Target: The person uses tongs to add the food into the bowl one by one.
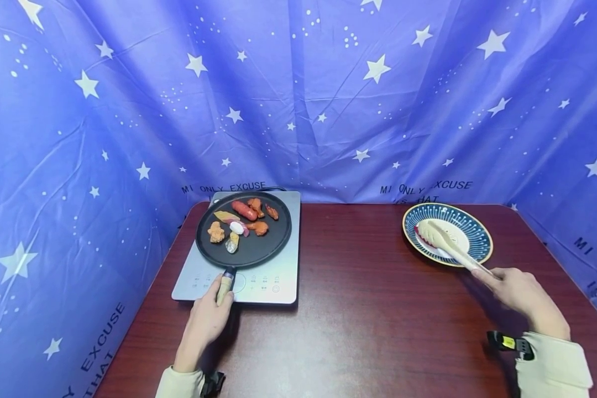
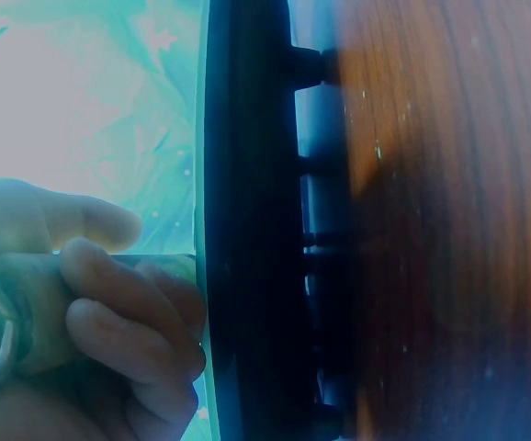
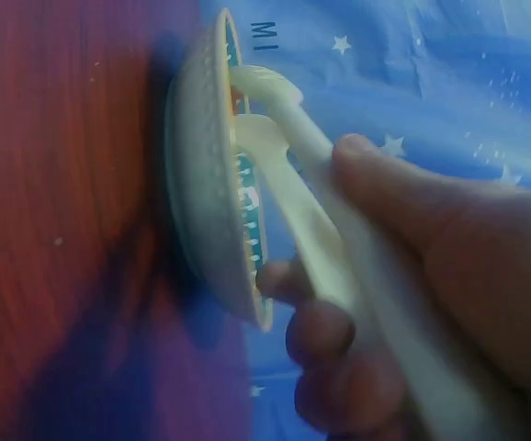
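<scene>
My left hand (image 1: 210, 320) grips the pale handle (image 1: 224, 291) of a round black frying pan (image 1: 273, 249). In the pan lie a red sausage (image 1: 244, 210), a drumstick (image 1: 258, 228), a lumpy golden piece (image 1: 216, 232) and several other bits of food. At the right, my right hand (image 1: 524, 298) holds cream-coloured tongs (image 1: 455, 251), with their tips over a blue-patterned plate (image 1: 482, 237). A reddish edge of something (image 1: 419, 232) shows beside the tips, mostly hidden by them. The right wrist view has the two tong arms (image 3: 307, 230) slightly apart, reaching over the plate's rim.
Under the pan is a silver induction cooker (image 1: 291, 276) with touch marks along its front, on the left of the dark red wooden table (image 1: 353, 309). A blue curtain (image 1: 318, 138) with white stars hangs behind and at both sides. A dark cord (image 1: 273, 189) runs behind the cooker.
</scene>
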Available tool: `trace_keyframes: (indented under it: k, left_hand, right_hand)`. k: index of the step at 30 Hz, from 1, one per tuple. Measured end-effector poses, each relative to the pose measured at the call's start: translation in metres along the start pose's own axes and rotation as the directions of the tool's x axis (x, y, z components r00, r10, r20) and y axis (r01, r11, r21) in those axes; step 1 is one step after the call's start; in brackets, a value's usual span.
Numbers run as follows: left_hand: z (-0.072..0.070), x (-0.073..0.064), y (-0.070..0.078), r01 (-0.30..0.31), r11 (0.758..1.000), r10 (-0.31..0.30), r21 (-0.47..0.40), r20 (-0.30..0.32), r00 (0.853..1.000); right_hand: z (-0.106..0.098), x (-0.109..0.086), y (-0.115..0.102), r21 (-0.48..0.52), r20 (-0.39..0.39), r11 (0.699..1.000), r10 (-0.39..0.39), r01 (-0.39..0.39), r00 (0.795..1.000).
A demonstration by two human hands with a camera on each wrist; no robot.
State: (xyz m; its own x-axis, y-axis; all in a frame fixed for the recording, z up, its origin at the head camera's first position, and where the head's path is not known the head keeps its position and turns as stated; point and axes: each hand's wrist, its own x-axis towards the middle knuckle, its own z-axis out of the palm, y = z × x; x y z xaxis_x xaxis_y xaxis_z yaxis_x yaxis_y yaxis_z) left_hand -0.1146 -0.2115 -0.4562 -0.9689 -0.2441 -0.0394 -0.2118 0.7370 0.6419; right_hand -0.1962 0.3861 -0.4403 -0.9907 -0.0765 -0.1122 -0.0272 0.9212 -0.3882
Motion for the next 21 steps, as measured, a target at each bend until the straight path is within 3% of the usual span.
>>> trace_keyframes:
  k: [3,7,13,17,21]
  left_hand:
    - [-0.001,-0.001,0.001,-0.004,1.0,0.004,0.002,-0.003,1.0]
    - [-0.001,-0.001,0.002,-0.003,1.0,0.003,0.003,-0.002,1.0]
    - [-0.003,-0.001,0.003,-0.001,1.0,0.001,0.011,-0.001,1.0]
    - [-0.002,-0.001,0.003,-0.004,1.0,0.004,0.01,-0.002,1.0]
    - [-0.002,-0.002,0.003,-0.007,1.0,0.008,0.006,-0.006,1.0]
  right_hand:
    - [-0.007,-0.002,-0.005,-0.097,-0.02,0.995,-0.014,0.012,1.0]
    - [-0.013,-0.006,-0.011,-0.151,-0.01,0.988,0.012,-0.013,1.0]
    - [-0.012,-0.007,-0.016,-0.155,-0.029,0.984,-0.089,0.084,0.996]
    - [-0.004,-0.007,-0.011,-0.039,0.003,0.996,-0.08,0.08,0.997]
    - [0.006,-0.004,-0.004,0.154,0.077,0.987,0.022,-0.034,0.997]
